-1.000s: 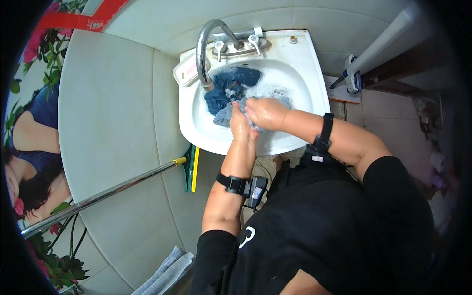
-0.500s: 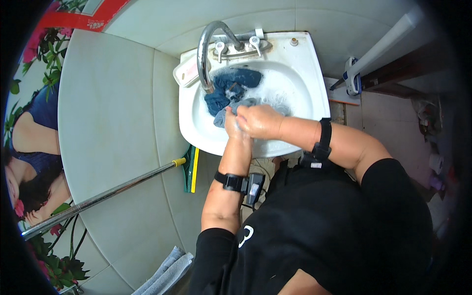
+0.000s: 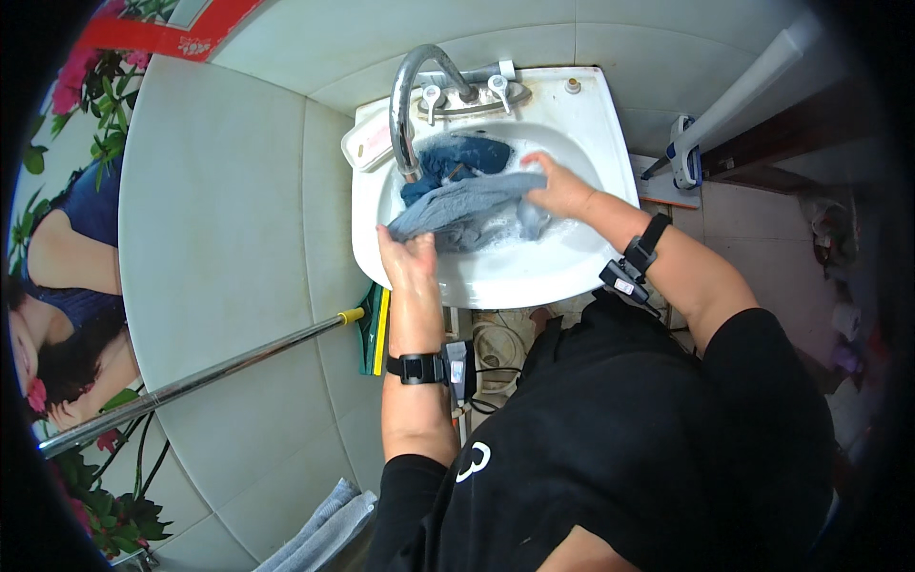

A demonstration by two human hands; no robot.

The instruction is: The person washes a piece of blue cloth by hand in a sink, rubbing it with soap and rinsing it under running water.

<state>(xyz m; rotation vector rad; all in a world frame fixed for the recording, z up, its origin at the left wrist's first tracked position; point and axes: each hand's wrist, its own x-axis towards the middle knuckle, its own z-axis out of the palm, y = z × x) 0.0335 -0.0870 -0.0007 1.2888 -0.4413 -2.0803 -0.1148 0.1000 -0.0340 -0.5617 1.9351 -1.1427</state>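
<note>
"How far along was it?"

"Partway, I'd judge — the grey-blue cloth (image 3: 469, 202) looked wet, stretched over sudsy water (image 3: 498, 230) in the sink (image 3: 515, 292), upper centre of the frame."

"And the hands?"

"The left hand (image 3: 410, 259) grasped its left end, the right hand (image 3: 566, 194) its other end."

"What was left?"

"The sudsy water wasn't drained — and the dark blue cloth (image 3: 479, 153) lay unheld behind it, near the tap (image 3: 399, 119)."
</note>
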